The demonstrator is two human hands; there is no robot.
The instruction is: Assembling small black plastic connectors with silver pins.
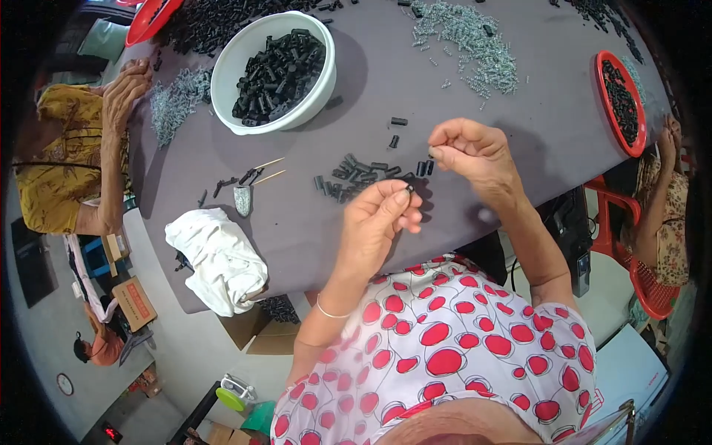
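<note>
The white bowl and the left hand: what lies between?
Between the bowl and the left hand lies a loose group of black pieces, in the head view.

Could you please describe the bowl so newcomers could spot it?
On the grey table, look up and left from the wearer's left hand. The round bowl there holds black pieces; its white colour sets it apart from the red trays.

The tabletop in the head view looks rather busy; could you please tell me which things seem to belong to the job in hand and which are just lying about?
Likely the job:
- small black piece in the left hand
- loose black pieces nearby
- white bowl of black pieces
- silvery coils

Apparently lying about:
- white cloth
- cardboard box, far left
</note>
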